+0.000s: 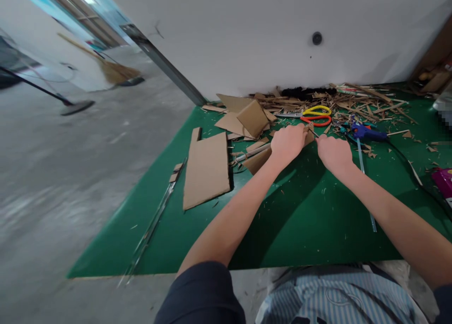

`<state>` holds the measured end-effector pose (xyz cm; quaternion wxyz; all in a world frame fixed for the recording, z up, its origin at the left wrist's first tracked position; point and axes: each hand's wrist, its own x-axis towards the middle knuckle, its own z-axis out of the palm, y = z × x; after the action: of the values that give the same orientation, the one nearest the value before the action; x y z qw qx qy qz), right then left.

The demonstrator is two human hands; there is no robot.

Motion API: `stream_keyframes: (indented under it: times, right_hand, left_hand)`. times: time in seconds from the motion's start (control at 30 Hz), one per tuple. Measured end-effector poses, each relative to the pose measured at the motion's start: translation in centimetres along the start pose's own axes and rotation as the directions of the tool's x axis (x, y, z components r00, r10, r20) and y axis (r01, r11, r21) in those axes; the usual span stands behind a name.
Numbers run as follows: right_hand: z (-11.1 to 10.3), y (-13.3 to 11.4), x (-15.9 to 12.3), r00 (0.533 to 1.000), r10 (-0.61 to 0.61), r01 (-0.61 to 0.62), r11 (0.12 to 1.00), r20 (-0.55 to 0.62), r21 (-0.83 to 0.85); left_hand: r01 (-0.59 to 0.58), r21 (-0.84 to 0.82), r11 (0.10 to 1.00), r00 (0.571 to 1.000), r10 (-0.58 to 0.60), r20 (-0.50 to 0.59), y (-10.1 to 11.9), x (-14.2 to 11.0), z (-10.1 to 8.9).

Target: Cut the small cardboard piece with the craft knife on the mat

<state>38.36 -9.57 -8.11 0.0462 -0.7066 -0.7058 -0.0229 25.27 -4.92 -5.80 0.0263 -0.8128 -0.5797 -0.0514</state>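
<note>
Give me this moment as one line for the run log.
left hand: pressing cardboard piece | right hand: beside it, fingers curled | scissors, glue gun behind | green mat
</note>
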Motion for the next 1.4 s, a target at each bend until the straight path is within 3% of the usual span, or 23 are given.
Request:
stream_keyframes:
  times: [0.23,0.43,0.6,0.77,1.2,1.4]
  right_hand:
    - [-0.4,-0.2,0.9,0.999,0.018,-0.020,0.999,0.031,0.048]
    - [-1.3,1.2,0.1,0.978,-0.093,0.065,0.986,0.186,0.154]
    - [-1.0,0.9,-0.5,0.995,-0.022,0.021,1.000,0.096,0.014]
    - [-0.9,0.6,-0.4,0.999,-0.003,0.003,1.000,0.037,0.007]
    - [-0.1,0.3,-0.6,0.991,0.039,-0.053,0.993,0.127,0.107]
    - [-0.8,0.1,0.1,0.986,0.024,-0.050,0.987,0.165,0.151]
  left_hand:
    - [-0.018,0.008,1.000,1.000,0.018,-0.015,0.2,-0.3,-0.1]
    - [-0.007,0.014,1.000,1.000,0.007,-0.008,0.2,-0.3,0.0]
    - [0.005,0.004,1.000,1.000,-0.005,0.003,0.0,-0.1,0.0]
    - [0.005,0.012,1.000,1.000,-0.005,-0.002,0.0,-0.1,0.1]
    - [-0.002,-0.013,1.000,1.000,0.002,-0.011,-0.1,0.0,0.1]
    - [0.015,0.002,1.000,1.000,-0.015,-0.026,0.2,-0.1,0.4]
